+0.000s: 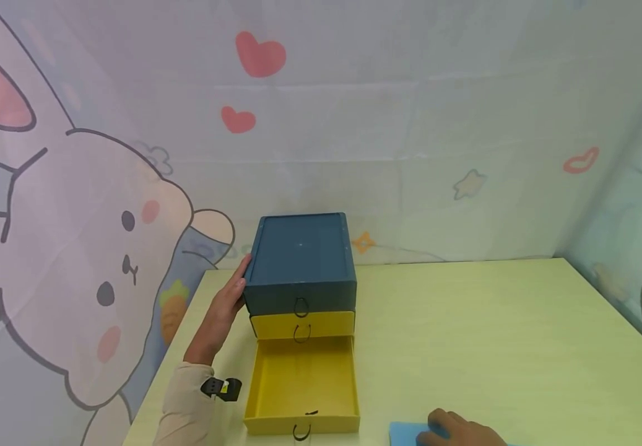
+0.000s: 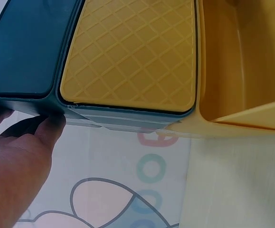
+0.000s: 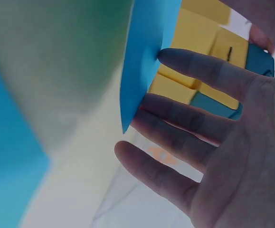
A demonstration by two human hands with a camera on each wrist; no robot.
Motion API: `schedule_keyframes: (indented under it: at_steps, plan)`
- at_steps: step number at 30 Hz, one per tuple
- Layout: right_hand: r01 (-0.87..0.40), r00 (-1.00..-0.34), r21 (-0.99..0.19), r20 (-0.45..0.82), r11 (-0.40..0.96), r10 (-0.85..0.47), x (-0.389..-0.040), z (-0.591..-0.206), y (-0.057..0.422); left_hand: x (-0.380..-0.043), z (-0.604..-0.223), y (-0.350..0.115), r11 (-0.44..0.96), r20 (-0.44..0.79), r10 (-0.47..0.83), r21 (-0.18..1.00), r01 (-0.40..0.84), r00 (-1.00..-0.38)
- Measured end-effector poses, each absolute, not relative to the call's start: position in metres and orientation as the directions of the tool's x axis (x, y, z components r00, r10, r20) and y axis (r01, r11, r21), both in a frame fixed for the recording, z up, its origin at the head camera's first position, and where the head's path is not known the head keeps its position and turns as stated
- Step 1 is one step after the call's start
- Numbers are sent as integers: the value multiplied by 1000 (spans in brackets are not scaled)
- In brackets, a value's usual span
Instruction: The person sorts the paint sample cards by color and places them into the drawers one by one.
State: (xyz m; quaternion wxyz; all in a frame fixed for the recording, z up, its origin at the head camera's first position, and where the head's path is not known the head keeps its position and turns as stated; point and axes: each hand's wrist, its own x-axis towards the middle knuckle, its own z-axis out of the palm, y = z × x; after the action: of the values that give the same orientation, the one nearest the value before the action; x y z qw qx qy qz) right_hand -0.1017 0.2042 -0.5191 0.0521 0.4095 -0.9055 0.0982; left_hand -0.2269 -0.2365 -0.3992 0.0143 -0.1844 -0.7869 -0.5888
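A stacked drawer cabinet with a dark blue top point(image 1: 301, 248) and yellow drawers stands on the table. Its lowest drawer point(image 1: 301, 425) is pulled far out, with a small dark mark or scrap near its front; the yellow drawer point(image 1: 329, 325) above is partly out. My left hand point(image 1: 223, 316) rests against the cabinet's left side near the top, fingers extended. At the lower edge of the head view, my right hand point(image 1: 460, 432) is at a thin blue folder or sheet point(image 1: 404, 433). In the right wrist view its nearly straight fingers touch the blue sheet point(image 2: 33, 47); the thumb is hidden.
The pale yellow table point(image 1: 493, 322) extends to the right of the cabinet. Behind it hangs a cloth backdrop point(image 1: 399, 124) printed with a rabbit and hearts. A black wrist device point(image 1: 223, 389) sits on the left sleeve, beside the pulled-out drawer.
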Motion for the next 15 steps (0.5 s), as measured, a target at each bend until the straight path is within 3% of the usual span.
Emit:
schedule_keyframes:
  at_steps: [3, 8, 15]
  plan:
    - [-728, -686, -105, 137, 678, -715, -102, -499, 197, -228, -399, -236, 235, 240, 277, 922, 308, -930]
    - [-603, -777, -209, -64, 770, -626, -102, -465, 183, -229, -400, -236, 240, 237, 283, 921, 308, -929]
    - [-609, -765, -271, -48, 746, -642, -103, -428, 155, -230, -402, -237, 236, 248, 276, 919, 316, -929]
